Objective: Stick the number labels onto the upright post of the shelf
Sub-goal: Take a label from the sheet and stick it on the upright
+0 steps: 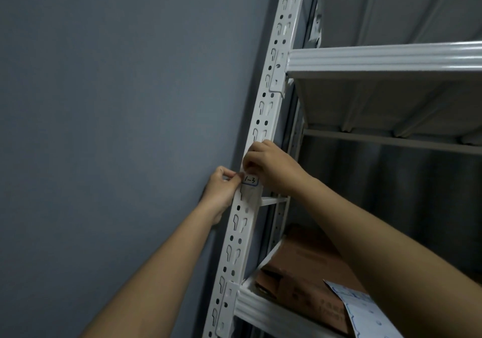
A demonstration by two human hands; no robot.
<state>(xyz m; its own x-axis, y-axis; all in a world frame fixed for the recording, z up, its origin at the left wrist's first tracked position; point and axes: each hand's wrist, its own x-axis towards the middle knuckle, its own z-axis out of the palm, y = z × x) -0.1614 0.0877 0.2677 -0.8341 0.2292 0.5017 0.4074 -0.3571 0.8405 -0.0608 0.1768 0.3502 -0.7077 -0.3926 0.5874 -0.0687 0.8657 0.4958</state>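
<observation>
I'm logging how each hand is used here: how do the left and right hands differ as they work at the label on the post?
The left hand reaches from the wall side of the white perforated steel upright post, its grip pinching the left edge of the small white blue-bordered "1-3" label. The right hand comes from the shelf side, sits higher, and its curled fingers lie over the label's top. Both touch the same label against the post.

This looks like a storeroom. A white slotted metal shelf [378,58] stands against a grey wall [117,103]. A cardboard box [307,272] lies on its lower level.
</observation>
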